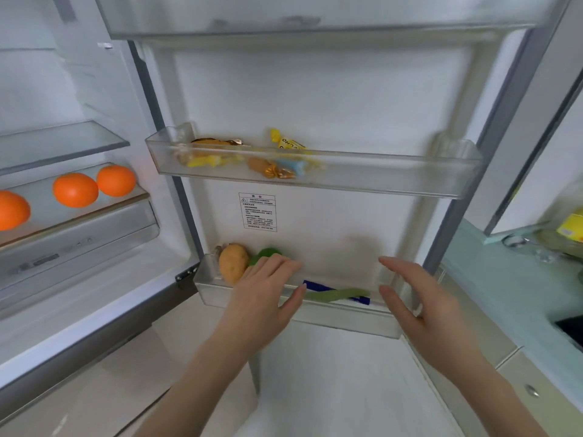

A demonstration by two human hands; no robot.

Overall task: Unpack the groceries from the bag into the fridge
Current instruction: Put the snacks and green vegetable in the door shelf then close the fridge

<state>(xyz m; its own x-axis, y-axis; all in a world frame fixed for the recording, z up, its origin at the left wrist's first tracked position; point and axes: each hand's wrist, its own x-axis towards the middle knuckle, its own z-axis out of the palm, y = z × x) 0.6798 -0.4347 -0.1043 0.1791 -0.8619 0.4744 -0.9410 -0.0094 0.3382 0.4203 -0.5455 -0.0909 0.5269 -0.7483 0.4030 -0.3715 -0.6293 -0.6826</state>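
Note:
The fridge door stands open before me. Its lowest door bin holds a potato, a green vegetable partly behind my left hand, and a long green item lying over something blue. My left hand hovers over the bin's left half with straight fingers, holding nothing. My right hand is spread open over the bin's right end, also empty. The middle door bin holds several wrapped snacks. Three oranges sit on a shelf inside the fridge. No bag is in view.
A pale green counter lies to the right with a yellow package and a glass item on it. A drawer sits under the orange shelf. Tiled floor lies below.

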